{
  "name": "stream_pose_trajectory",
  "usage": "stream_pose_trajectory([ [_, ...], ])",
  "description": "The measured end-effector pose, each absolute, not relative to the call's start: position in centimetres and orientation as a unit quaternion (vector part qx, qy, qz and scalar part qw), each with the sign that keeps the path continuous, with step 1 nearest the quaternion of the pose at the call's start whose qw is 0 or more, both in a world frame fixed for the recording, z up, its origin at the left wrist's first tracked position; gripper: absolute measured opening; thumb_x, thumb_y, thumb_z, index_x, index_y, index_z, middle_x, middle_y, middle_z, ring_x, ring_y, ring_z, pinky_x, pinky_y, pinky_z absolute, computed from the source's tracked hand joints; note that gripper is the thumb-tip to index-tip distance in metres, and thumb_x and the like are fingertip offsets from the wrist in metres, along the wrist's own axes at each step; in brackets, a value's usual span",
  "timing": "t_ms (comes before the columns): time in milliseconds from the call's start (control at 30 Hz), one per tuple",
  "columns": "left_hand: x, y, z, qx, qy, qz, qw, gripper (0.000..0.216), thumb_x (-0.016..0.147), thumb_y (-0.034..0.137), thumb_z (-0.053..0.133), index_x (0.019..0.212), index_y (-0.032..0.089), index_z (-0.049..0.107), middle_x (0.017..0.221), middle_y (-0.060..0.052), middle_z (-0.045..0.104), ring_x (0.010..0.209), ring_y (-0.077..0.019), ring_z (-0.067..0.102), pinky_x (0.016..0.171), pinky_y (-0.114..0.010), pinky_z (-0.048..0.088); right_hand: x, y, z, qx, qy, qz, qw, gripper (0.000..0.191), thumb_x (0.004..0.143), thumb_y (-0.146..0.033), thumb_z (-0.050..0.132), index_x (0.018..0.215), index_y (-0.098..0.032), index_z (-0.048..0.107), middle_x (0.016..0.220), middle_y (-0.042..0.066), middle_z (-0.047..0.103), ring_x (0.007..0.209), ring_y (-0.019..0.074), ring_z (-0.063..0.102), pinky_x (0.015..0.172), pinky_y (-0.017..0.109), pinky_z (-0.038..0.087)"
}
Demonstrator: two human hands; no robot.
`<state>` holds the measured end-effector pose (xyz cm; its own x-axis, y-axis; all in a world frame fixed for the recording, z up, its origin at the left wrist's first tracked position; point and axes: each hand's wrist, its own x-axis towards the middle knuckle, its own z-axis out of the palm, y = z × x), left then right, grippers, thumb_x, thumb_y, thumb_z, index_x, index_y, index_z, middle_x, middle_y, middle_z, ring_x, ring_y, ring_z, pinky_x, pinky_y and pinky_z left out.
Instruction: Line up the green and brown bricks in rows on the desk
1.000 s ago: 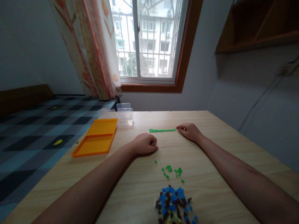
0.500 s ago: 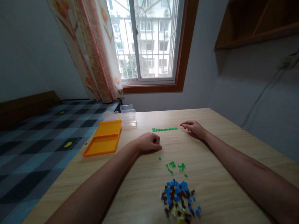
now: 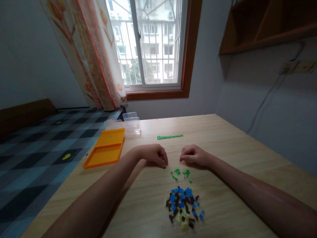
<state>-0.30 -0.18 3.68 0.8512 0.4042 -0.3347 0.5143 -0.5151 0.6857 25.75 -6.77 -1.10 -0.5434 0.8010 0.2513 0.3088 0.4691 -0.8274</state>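
On the wooden counter [image 3: 235, 155] below the window [image 3: 148, 43], the left hand [image 3: 153, 154] and right hand [image 3: 194, 155] lie curled near green bricks [image 3: 180, 174]; whether either holds one cannot be told.

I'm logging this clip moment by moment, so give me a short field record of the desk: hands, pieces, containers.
left hand: curled, fingertips down on the table
right hand: fingers drawn together; any grip cannot be told
loose green pieces: scattered just on the near side of both hands
green row: straight line beyond the hands, untouched
mixed pile: blue, dark and a few yellow pieces, nearest the camera
orange tray: left of the left hand
clear boxes: behind the tray
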Motion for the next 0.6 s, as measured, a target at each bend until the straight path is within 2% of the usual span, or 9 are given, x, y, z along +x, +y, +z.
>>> stream_pose_trajectory([
  [300,0.0,-0.6,4.0,0.889,0.264,-0.071,0.366,0.019,0.067,0.031,0.076,0.082,0.019,0.080,0.065,0.002,0.061,0.064,-0.0118,0.050,0.059,-0.021,0.037,24.9,-8.2,-0.1,-0.280,-0.849,0.340,0.292,0.035,0.089,-0.044,0.064,0.082,-0.013,0.079,0.073,0.006,0.062,0.066,0.0131,0.055,0.060,0.025,0.041],
  [467,0.1,-0.8,4.2,0.890,0.281,-0.084,0.350,0.019,0.067,0.029,0.073,0.081,0.018,0.078,0.066,0.003,0.060,0.064,-0.0114,0.050,0.059,-0.021,0.037,25.1,-8.6,0.1,-0.290,-0.872,0.291,0.267,0.031,0.089,-0.042,0.064,0.082,-0.015,0.079,0.080,0.006,0.061,0.070,0.0128,0.055,0.063,0.025,0.042],
  [600,0.1,-0.9,4.3,0.882,0.310,-0.082,0.346,0.018,0.067,0.028,0.070,0.080,0.017,0.075,0.067,0.003,0.061,0.063,-0.0108,0.050,0.058,-0.021,0.037,25.1,-8.8,0.2,-0.304,-0.864,0.289,0.279,0.030,0.090,-0.041,0.063,0.088,-0.016,0.079,0.082,0.006,0.059,0.067,0.0116,0.054,0.060,0.024,0.041],
])
